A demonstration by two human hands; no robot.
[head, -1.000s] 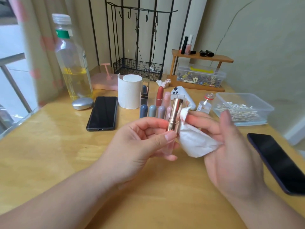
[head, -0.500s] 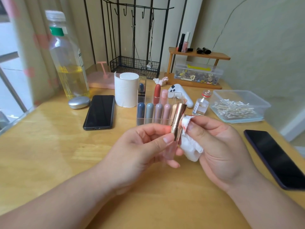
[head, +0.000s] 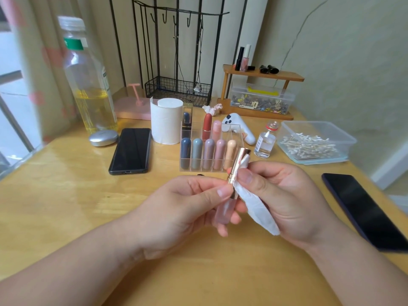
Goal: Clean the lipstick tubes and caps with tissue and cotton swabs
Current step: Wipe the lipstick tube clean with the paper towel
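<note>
My left hand grips a lipstick tube with a gold upper part and a clear pink base, held upright over the table. My right hand pinches a folded white tissue against the gold part, thumb on the near side; the tissue's red-stained tip shows near the tube's top. Behind them a clear acrylic organizer holds several capped lipsticks in blue, grey, mauve, pink and red. A clear box of cotton swabs stands at the right. A tissue roll is left of the organizer.
A black phone lies left of centre, another dark phone at the right edge. A bottle of yellow liquid, a silver case, a small glass vial, a white controller, a crumpled tissue and a wooden shelf stand behind.
My right hand has closed the tissue in against the gold tube and wrapped around it; a second ago the tissue hung loosely beside the tube. The view has shifted slightly.
</note>
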